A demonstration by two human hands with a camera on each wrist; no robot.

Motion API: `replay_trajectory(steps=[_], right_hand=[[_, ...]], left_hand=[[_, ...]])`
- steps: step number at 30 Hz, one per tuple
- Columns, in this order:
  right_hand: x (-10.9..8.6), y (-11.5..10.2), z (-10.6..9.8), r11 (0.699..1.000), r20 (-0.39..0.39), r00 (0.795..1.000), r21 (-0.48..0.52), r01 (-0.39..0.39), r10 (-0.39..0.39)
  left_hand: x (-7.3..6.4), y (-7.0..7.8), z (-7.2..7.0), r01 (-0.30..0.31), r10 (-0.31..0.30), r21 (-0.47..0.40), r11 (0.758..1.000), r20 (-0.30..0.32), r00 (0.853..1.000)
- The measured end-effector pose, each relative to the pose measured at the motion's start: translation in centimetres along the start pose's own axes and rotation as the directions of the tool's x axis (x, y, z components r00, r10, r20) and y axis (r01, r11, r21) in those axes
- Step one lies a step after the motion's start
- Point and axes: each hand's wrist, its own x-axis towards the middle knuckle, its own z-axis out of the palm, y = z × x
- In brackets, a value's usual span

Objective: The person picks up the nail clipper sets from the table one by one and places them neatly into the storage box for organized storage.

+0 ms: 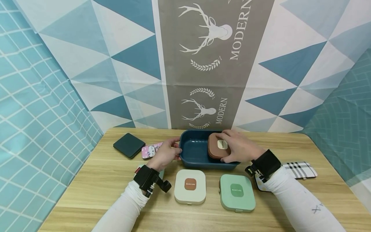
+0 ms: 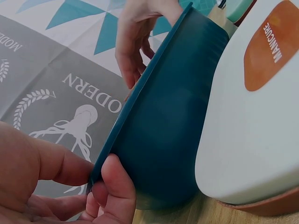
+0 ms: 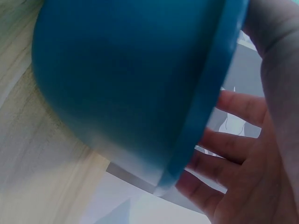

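Observation:
A dark blue plastic basin (image 1: 192,151) stands at the back middle of the table. My left hand (image 1: 166,152) pinches its left rim between thumb and fingers, as the left wrist view also shows at the basin's edge (image 2: 163,107). Inside the basin's right half is a brown manicure case (image 1: 215,145) with a pale label. My right hand (image 1: 243,146) grips this case from the right, thumb on the near side and fingers on the far side. In the right wrist view the basin's wall (image 3: 126,79) hides the case, and the fingers (image 3: 238,107) show beyond the rim.
Nearer me lie a cream manicure case (image 1: 190,196) and a mint-green one (image 1: 237,201). A dark green square case (image 1: 128,145) and a pink cartoon case (image 1: 148,152) lie left. A plaid pouch (image 1: 304,170) is right. Each wrist partly covers another small item.

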Motion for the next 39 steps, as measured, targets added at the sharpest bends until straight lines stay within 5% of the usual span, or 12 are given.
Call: replay_trajectory(steps=[39], right_hand=[[0.3, 0.3, 1.1, 0.999, 0.032, 0.999, -0.013, 0.04, -0.04]], left_hand=[[0.1, -0.1, 0.0, -0.005, 0.005, -0.002, 1.0, 0.004, 1.0]])
